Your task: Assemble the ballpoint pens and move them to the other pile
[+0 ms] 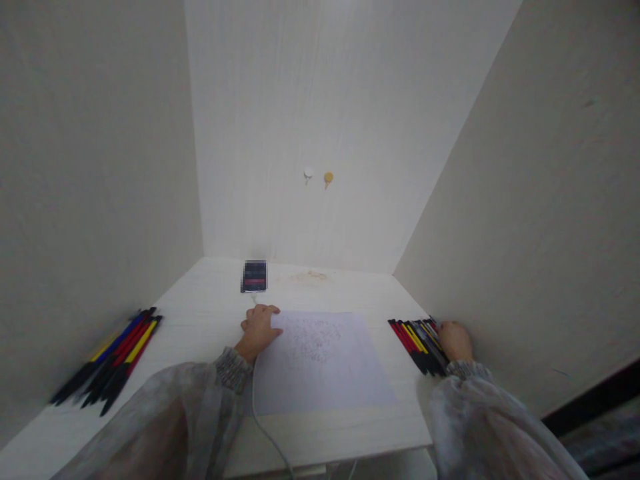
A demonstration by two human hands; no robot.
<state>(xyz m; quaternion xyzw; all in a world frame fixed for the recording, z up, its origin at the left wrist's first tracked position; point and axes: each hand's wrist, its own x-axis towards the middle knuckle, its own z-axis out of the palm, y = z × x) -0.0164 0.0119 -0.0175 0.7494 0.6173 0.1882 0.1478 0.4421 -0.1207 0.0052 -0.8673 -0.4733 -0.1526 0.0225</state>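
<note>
A white sheet of paper [320, 380] with many small dark marks lies on the white table. My left hand [260, 330] rests on its upper left corner, fingers apart. At the right, my right hand [455, 340] touches the outer edge of a row of pens [415, 343] with red, yellow, black and grey barrels. Its fingers are partly hidden, and what they hold, if anything, cannot be made out. Another bunch of pens [117, 353], blue, red, yellow and black, lies at the left of the table.
A phone [255, 277] lies behind my left hand near the back wall. A white cable [265, 433] runs down past the paper's left side over the table's front edge. Two small hooks [308, 173] are on the back wall. Walls enclose both sides.
</note>
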